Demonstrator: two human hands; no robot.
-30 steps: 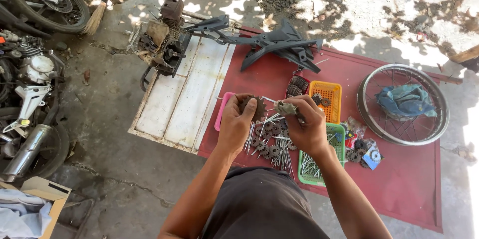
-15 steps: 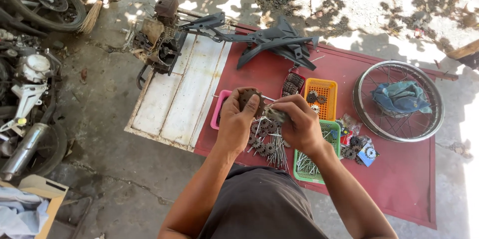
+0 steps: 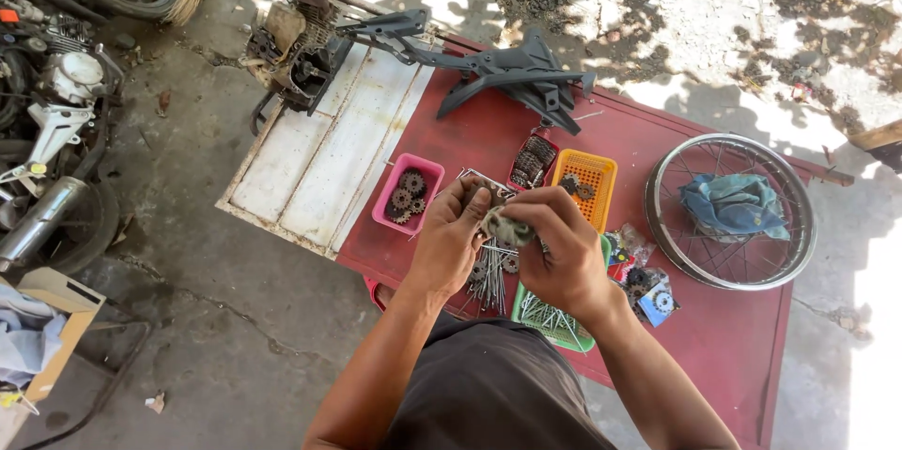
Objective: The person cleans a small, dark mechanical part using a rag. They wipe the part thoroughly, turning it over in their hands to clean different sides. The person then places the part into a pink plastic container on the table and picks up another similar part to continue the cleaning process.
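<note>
1. A small greyish rag (image 3: 508,225) is sitting bunched between both hands, held above the middle of the red tabletop (image 3: 714,347), with a dark metal part (image 3: 490,193) poking out just above it.
2. The left hand (image 3: 449,241) is curling around the dark metal part, its fingers (image 3: 473,209) pinching it from the left side.
3. The right hand (image 3: 562,248) is pressing against the rag from the right, its fingers (image 3: 526,209) bent and closing on the cloth; the two hands are touching around it.
4. Directly beneath the hands, a loose heap of long bolts and small gears (image 3: 489,276) is lying on the tabletop, and a green basket (image 3: 554,323) holding thin metal rods is sitting just beside it, partly hidden by the right wrist.
5. A pink tray (image 3: 387,215) with small sprockets in it is resting just left of the left hand.
6. Behind the hands, a small red tray (image 3: 520,173) of chain parts and an orange basket (image 3: 601,189) are standing side by side.
7. Some small packets (image 3: 648,286) are lying to the right of the hands.
8. Farther right, a spoked wheel rim (image 3: 794,253) is lying flat with a blue cloth (image 3: 733,206) inside it.
9. At the far edge, a black plastic frame piece (image 3: 512,74) is resting across the tabletop, and a worn engine (image 3: 301,41) is sitting on a white panel (image 3: 319,163) to the left.
</note>
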